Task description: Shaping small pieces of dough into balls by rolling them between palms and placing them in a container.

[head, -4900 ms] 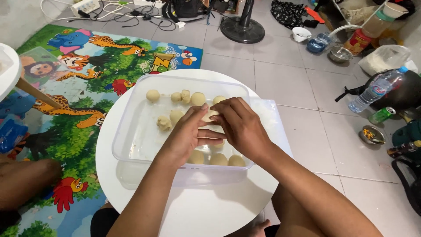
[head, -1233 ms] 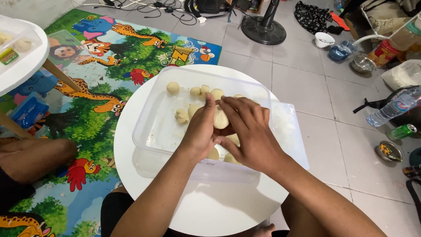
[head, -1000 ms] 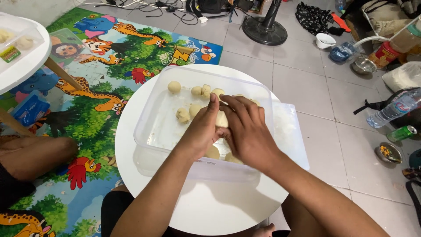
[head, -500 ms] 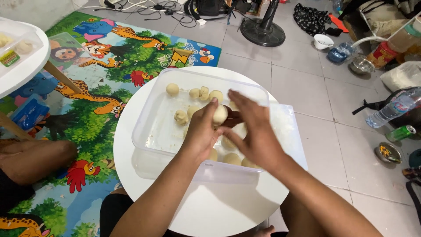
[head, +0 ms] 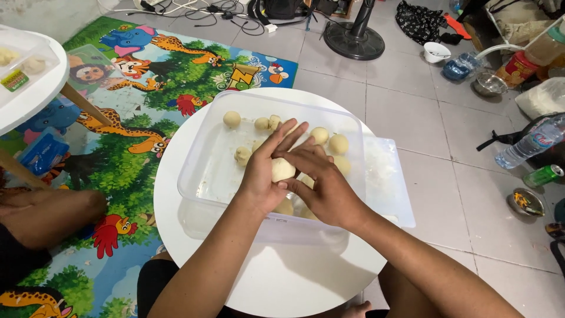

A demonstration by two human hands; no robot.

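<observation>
The left hand (head: 266, 171) and the right hand (head: 321, 185) meet over the near half of a clear rectangular plastic tub (head: 203, 176), with one pale round dough ball (head: 282, 169) pressed between them: the left palm lies against it on the left with fingers stretched out flat and pointing away, and the right hand curls over it from the right, fingertips on its near side. The ball is round, with no long axis, and lies between the two hands, about equally close to each and above the tub floor. Beyond the hands, more dough balls (head: 232, 119) sit loose along the tub's far wall, and others are partly hidden under the wrists. The tub rests on a round white table (head: 276, 282), with a translucent lid (head: 391, 182) just beside it on the right. Compared with half a second earlier, the right hand, then lifted clear with fingers spread, has closed back over the ball.
</observation>
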